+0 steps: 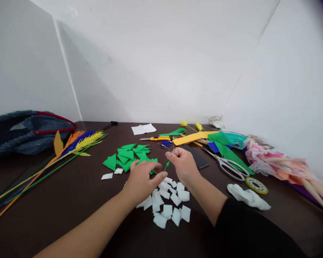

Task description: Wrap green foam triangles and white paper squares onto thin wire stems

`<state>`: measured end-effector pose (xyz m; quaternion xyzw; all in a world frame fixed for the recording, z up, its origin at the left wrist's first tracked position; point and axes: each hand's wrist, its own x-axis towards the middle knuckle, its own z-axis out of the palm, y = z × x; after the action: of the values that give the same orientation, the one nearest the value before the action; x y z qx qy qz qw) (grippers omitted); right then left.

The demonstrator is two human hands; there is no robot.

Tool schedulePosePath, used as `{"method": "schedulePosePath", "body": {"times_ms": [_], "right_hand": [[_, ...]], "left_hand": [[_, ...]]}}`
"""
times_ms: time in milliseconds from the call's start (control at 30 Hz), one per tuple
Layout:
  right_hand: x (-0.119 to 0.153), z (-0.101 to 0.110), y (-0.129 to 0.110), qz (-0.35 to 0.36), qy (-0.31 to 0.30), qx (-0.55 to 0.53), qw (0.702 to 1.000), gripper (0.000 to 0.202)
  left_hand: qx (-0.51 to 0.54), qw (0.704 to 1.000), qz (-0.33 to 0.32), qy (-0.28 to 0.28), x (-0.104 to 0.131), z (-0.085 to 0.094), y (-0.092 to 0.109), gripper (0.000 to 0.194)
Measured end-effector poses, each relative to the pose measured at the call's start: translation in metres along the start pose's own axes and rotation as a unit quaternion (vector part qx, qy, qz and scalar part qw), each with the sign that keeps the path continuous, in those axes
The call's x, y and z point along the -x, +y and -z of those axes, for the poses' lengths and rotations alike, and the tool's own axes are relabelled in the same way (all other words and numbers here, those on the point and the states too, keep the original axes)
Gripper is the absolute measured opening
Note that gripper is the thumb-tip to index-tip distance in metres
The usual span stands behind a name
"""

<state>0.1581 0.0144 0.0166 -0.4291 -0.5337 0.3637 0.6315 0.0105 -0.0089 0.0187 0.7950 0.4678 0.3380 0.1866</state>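
Note:
My right hand [183, 165] pinches a thin stem, with a small green piece [167, 165] hanging below its fingers. Just left of that piece is my left hand [144, 178], thumb and fingers apart and nothing seen between them. Folded green paper pieces [126, 154] lie in a pile behind my left hand. Under and in front of both hands, small white squares [175, 199] are scattered on the dark table [97, 200]. A little heap of blue bits [166, 143] sits beyond my right hand.
Behind the hands lie a yellow cutter [160, 138], white paper [143, 129] and a yellow strip [191, 137]. To the right are scissors [233, 168], a tape roll [256, 185], white padding [248, 197] and dolls [282, 157]. Colourful stems [47, 168] and a denim item [29, 130] lie left.

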Motion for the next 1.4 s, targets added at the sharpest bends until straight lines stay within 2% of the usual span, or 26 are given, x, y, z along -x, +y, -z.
{"method": "schedulePosePath", "body": {"times_ms": [100,200,267,333,400,467,533,667,767,933,1033,1100,1167,1233,1300,1400], "right_hand": [[0.002,-0.001,-0.001,0.006,-0.007,0.011,1.0,0.039],[0.005,-0.003,-0.002,0.013,-0.015,0.04,0.999,0.038],[0.007,-0.003,-0.003,0.034,-0.026,0.064,0.997,0.031],[0.008,-0.002,-0.005,0.103,-0.047,0.103,0.988,0.018],[0.012,-0.002,-0.008,0.209,-0.092,0.171,0.959,0.017],[0.017,-0.004,-0.011,0.281,-0.146,0.248,0.916,0.017],[0.024,-0.007,-0.013,0.305,-0.172,0.283,0.893,0.015],[0.034,-0.011,-0.016,0.328,-0.174,0.222,0.902,0.008],[0.032,-0.011,-0.017,0.307,-0.173,0.216,0.911,0.007],[0.033,-0.012,-0.02,0.277,-0.176,0.223,0.918,0.023],[0.036,-0.01,-0.023,0.272,-0.207,0.17,0.924,0.015],[0.032,-0.004,-0.022,0.252,-0.194,0.115,0.941,0.012],[0.024,0.003,-0.016,0.193,-0.099,0.038,0.975,0.01],[0.014,0.008,-0.008,0.101,0.013,-0.05,0.994,0.011],[0.007,0.009,-0.001,0.002,0.002,-0.094,0.996,0.021],[0.006,0.004,0.005,-0.089,-0.104,-0.121,0.983,0.03]], "left_hand": [[0.116,0.993,0.033,-0.013,-0.001,-0.001,0.001,0.037],[0.149,0.987,0.057,-0.013,-0.002,-0.004,0.003,0.021],[0.087,0.995,0.047,0.0,-0.002,-0.006,0.002,0.018],[-0.026,0.999,-0.009,0.023,-0.002,-0.008,-0.002,0.019],[-0.155,0.981,-0.094,0.062,-0.002,-0.009,-0.008,0.015],[-0.255,0.948,-0.166,0.096,-0.002,-0.01,-0.015,0.016],[-0.305,0.924,-0.2,0.116,-0.002,-0.01,-0.02,0.016],[-0.32,0.917,-0.203,0.126,0.0,-0.007,-0.017,0.015],[-0.335,0.916,-0.192,0.108,0.0,-0.004,-0.011,0.018],[-0.349,0.921,-0.164,0.06,0.002,-0.002,-0.004,0.021],[-0.31,0.937,-0.15,0.064,0.002,-0.002,-0.003,0.02],[-0.249,0.96,-0.116,0.06,0.0,-0.001,-0.004,0.018],[-0.138,0.989,-0.029,0.039,-0.002,0.001,-0.004,0.018],[0.002,0.997,0.073,0.025,-0.004,0.003,-0.005,0.023],[0.116,0.985,0.122,0.023,-0.005,0.004,-0.005,0.027],[0.198,0.973,0.113,0.021,-0.003,0.003,-0.004,0.027]]}}
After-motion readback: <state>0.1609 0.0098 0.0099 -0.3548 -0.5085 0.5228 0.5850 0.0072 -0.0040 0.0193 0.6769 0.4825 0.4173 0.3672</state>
